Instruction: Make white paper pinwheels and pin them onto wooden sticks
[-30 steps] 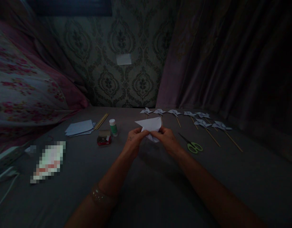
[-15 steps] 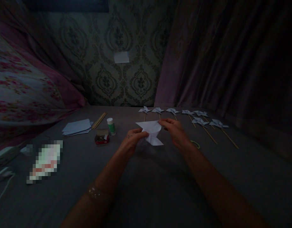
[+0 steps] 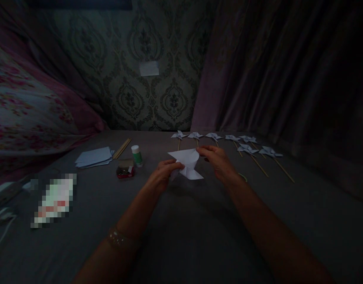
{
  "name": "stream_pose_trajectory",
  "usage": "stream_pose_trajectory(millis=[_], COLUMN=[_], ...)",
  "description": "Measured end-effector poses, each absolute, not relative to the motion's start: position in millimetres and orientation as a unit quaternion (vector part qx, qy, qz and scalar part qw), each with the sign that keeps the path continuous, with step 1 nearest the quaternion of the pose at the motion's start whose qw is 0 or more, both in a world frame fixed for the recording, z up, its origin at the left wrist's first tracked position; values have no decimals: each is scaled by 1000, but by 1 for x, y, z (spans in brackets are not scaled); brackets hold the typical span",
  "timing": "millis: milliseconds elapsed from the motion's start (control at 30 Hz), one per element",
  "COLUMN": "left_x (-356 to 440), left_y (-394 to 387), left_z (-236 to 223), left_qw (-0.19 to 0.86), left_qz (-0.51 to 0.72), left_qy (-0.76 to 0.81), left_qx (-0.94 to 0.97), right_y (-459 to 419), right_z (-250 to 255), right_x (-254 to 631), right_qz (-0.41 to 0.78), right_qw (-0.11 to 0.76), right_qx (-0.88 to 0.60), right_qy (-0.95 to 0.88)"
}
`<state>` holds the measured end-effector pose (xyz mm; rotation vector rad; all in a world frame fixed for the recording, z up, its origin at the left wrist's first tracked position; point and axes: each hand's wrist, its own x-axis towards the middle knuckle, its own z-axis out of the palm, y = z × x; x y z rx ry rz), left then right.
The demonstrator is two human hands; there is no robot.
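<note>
A white paper pinwheel [image 3: 189, 158], partly folded and without a stick, is held up between my hands above the grey cloth. My left hand [image 3: 164, 172] pinches it near its middle, thumb on top where a flap is bent in. With thumb and fingertips, my right hand [image 3: 214, 158] grips the upper right corner, so that the paper curves between the hands. Its lower right corner sticks out freely. The fingers beneath the paper are partly hidden. Behind the hands lie several finished paper pinwheels [image 3: 213, 136] on wooden sticks.
At the left are a stack of white paper [image 3: 93, 157], wooden sticks [image 3: 122, 148], a glue stick [image 3: 136, 156] and a small red box of metal pins or tacks [image 3: 125, 170]. A green ring [image 3: 243, 177] lies partly behind my right wrist. A power strip [image 3: 5, 193] sits far left.
The view has shifted slightly. Both hands keep their hold on the paper, and its lower flap looks a little more spread out beside my left thumb.
</note>
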<state>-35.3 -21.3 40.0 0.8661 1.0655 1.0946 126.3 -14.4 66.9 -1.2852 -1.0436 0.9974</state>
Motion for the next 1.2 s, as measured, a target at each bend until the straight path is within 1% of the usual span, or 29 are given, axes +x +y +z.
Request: stream_pose_trajectory(millis=[367, 633, 833, 967, 1200], left_x=[-31, -31, -30, -29, -27], left_y=[-23, -24, -24, -25, -26], left_z=[39, 40, 39, 41, 44], left_qw=[648, 640, 647, 656, 650], left_qz=[414, 400, 398, 408, 401], left_qy=[513, 540, 540, 527, 538], left_qx=[382, 373, 363, 355, 357], right_y=[-13, -4, 0, 1, -2], right_z=[64, 56, 52, 51, 55], right_x=[127, 136, 137, 136, 137], right_qz=[393, 337, 320, 318, 353], right_qw=[557, 507, 529, 538, 535], right_qx=[-543, -595, -540, -532, -532], right_qy=[-490, -524, -570, -571, -553])
